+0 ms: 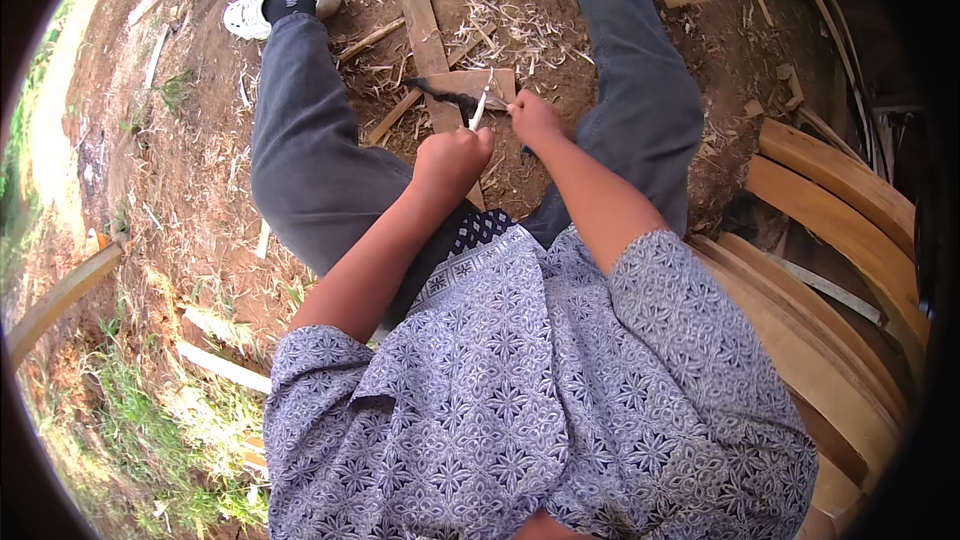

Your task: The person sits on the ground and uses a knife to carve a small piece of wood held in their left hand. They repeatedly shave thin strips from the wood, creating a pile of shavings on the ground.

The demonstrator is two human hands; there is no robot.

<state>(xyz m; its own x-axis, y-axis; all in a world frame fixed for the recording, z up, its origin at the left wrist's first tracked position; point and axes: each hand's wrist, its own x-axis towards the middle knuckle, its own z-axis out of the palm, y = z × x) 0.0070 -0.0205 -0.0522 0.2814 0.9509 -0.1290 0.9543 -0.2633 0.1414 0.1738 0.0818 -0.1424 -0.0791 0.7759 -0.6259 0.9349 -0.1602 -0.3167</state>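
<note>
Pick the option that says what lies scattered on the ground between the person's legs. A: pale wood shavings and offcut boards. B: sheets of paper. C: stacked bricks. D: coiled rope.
A: pale wood shavings and offcut boards lie on the bare earth in front of the left hand and right hand, which hold a thin pale stick.

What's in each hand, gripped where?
Left hand fists the lower end of a thin pale stick. Right hand grips a dark blade at its near end.
</note>
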